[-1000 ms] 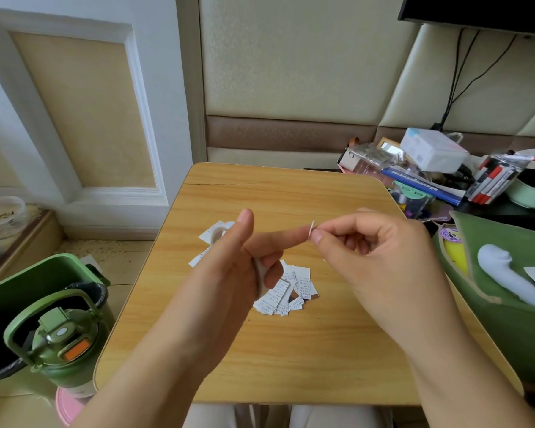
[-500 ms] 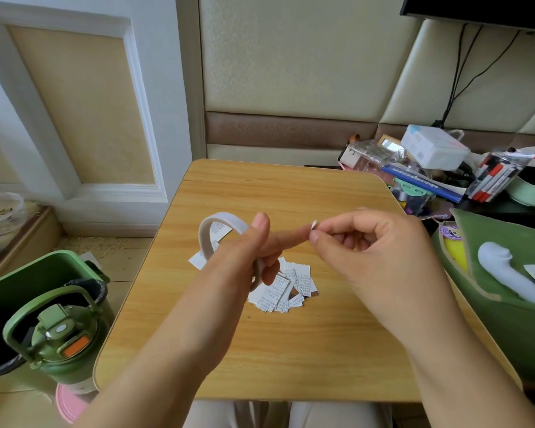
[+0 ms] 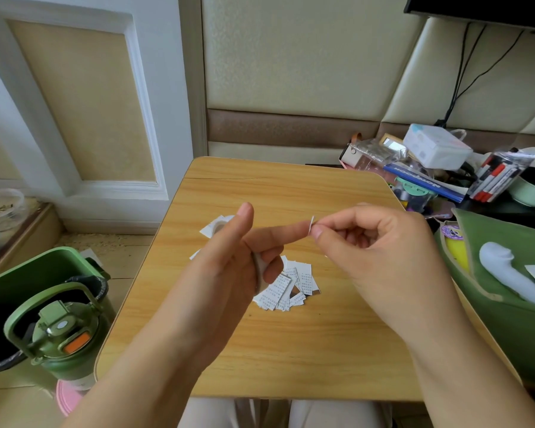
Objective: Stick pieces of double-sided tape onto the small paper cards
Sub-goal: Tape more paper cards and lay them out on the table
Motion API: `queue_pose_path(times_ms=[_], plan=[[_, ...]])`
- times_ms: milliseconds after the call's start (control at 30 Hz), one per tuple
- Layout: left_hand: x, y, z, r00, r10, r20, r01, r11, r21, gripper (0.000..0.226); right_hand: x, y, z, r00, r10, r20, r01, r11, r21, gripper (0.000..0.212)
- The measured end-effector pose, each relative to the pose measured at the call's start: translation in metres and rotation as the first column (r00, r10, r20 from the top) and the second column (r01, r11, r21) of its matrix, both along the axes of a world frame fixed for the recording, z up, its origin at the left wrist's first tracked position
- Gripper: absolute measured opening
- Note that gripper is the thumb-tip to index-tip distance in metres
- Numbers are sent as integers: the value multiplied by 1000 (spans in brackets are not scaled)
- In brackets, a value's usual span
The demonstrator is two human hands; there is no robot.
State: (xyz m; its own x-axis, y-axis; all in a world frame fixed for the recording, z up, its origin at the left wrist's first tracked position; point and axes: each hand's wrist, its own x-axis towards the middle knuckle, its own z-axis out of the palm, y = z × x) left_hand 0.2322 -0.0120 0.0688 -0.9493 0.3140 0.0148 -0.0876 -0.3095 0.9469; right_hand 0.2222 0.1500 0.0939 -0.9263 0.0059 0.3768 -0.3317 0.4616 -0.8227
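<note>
Looking down from the head camera, I see my right hand (image 3: 380,254) pinching a tiny white piece of tape (image 3: 312,224) between thumb and forefinger, its other fingers curled in. The piece stands on edge, long axis near vertical, so only a thin sliver faces me, and the extended forefinger of my left hand (image 3: 226,267) points right and touches it. The left hand's lower fingers curl round the tape roll (image 3: 259,267), mostly hidden behind the palm (only a pale arc shows). Both hands hang above the middle of the wooden table (image 3: 291,350). Below them the small paper cards (image 3: 286,287) lie in a loose overlapping heap, with a few more white scraps (image 3: 212,228) further back on the left. Bare wood runs to the near edge and the far edge. Off the right edge sits a green pouch (image 3: 513,319); off the left, on the floor, a green bottle (image 3: 64,338).
</note>
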Motion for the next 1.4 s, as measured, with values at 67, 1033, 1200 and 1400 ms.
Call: queue_pose_path(times_ms=[67, 1033, 1200, 1400], plan=[[0, -1, 0, 1000, -9, 2, 9, 1000, 4, 60, 0, 0, 0, 1000, 4, 2, -4, 1000, -6, 9], [-2, -1, -2, 998, -31, 47, 27, 996, 84, 60, -1, 0, -2, 1000, 9, 15, -8, 1000, -25, 11], [0, 2, 0, 1000, 11, -5, -11, 999, -30, 58, 0, 0, 0, 999, 5, 38, -4, 999, -41, 9], [-1, 7, 1, 995, 78, -60, -86, 985, -150, 57, -1, 0, -4, 998, -12, 66, 14, 1000, -27, 7]])
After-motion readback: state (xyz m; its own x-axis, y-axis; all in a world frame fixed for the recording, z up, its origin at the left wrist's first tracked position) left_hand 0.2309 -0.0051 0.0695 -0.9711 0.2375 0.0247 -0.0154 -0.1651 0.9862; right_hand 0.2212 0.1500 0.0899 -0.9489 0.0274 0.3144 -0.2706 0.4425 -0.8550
